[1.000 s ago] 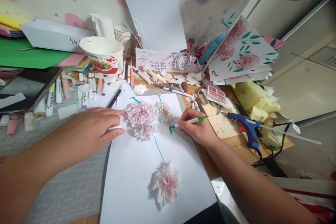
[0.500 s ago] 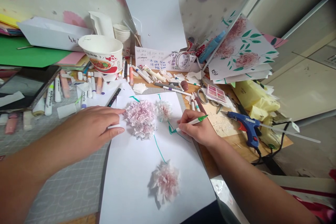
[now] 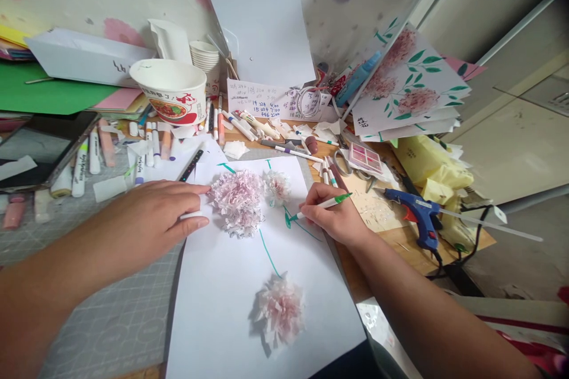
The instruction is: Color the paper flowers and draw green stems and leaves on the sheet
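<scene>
My right hand [image 3: 331, 213] grips a green marker [image 3: 329, 204], its tip on a small green leaf shape beside a green line on the white paper [image 3: 217, 320]. My left hand [image 3: 171, 207] lies at the paper's left edge, index finger stretched to the large pink-purple paper flower [image 3: 237, 198]. Between its thumb and fingers sticks out a slim white piece [image 3: 192, 214] that looks like a marker cap; the rest is hidden. A small pale flower [image 3: 277, 188] is up by the drawn lines. Lower on the paper sits a pink-white flower [image 3: 281, 311], with a green stem line above it.
A blue glue gun [image 3: 418, 213] lies at the right, near scissors [image 3: 341, 161] and a pink palette [image 3: 365, 157]. Behind stand a paper bowl [image 3: 171, 92] and many loose markers. A grey cutting mat [image 3: 115, 308] spreads at left. Finished flower sheets [image 3: 413, 83] lean at right.
The marker tip has moved slightly left and down, and the green leaf shape looks a little more filled. My left hand has hardly moved.
</scene>
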{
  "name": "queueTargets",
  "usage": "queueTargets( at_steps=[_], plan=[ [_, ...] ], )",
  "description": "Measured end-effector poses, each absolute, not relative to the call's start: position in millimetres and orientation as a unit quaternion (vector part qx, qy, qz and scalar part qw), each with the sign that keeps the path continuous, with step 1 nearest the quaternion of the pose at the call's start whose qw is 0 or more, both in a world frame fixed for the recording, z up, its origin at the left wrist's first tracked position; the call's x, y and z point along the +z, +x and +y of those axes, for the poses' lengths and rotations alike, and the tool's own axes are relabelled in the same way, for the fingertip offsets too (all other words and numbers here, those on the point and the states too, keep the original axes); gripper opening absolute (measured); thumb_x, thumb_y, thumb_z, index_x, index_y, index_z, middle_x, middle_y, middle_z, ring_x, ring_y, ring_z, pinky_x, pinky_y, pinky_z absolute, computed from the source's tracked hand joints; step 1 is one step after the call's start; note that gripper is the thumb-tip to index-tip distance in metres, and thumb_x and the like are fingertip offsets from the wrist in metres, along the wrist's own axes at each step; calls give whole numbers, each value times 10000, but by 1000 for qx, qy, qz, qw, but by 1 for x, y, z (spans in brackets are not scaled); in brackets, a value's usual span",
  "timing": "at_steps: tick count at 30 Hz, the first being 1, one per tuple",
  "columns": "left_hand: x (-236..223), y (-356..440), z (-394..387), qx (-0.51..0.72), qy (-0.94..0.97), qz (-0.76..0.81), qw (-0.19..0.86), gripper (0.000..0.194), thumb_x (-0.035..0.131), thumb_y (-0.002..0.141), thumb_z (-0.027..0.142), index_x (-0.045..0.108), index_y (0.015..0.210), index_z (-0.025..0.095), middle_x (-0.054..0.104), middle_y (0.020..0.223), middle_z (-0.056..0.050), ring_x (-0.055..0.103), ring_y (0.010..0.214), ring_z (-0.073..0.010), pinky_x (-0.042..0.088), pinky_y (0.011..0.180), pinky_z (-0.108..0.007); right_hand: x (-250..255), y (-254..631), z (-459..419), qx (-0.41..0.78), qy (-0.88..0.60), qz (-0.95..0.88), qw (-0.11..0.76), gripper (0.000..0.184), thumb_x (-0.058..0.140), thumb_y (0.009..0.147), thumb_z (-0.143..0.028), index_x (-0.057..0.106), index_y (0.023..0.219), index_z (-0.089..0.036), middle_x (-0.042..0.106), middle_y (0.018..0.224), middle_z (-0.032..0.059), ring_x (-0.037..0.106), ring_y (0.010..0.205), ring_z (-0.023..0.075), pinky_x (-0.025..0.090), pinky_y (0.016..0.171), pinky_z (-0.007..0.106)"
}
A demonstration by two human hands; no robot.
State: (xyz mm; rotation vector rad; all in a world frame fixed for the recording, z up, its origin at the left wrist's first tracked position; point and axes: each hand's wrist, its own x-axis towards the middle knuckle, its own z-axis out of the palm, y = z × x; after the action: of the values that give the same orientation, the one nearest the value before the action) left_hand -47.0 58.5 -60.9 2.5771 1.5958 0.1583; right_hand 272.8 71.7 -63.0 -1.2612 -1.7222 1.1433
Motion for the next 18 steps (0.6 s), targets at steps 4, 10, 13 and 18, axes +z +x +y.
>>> queueTargets(
  at_steps=[4,10,13,18],
  plan=[
    [-62,-49,59,52,849,523,50,542,281,868,539,744,927,265,690,1276,-44,640,1142,-299,445,1047,-496,-64,274,71,459,-468,-672,346,133,635,684,-205,536,597,-211,526,502,-51,452,505,114,354,548,285],
    [-62,-50,57,60,855,513,41,545,263,896,556,729,939,277,692,1266,-39,654,1102,-296,472,985,-477,-62,272,69,456,-472,-672,344,143,637,677,-214,528,584,-216,534,486,-53,429,472,109,370,531,284],
    [-62,-49,57,60,855,514,41,546,268,887,558,730,953,276,699,1256,-37,659,1094,-299,473,985,-479,-62,272,68,456,-474,-671,343,154,643,680,-220,523,583,-218,535,474,-57,418,456,103,393,552,293],
    [-63,-49,57,55,850,522,44,553,275,871,568,734,969,277,694,1271,-23,646,1132,-297,463,1020,-474,-63,272,68,460,-473,-668,344,153,648,681,-225,527,588,-219,525,474,-58,424,469,107,407,566,295]
  ],
)
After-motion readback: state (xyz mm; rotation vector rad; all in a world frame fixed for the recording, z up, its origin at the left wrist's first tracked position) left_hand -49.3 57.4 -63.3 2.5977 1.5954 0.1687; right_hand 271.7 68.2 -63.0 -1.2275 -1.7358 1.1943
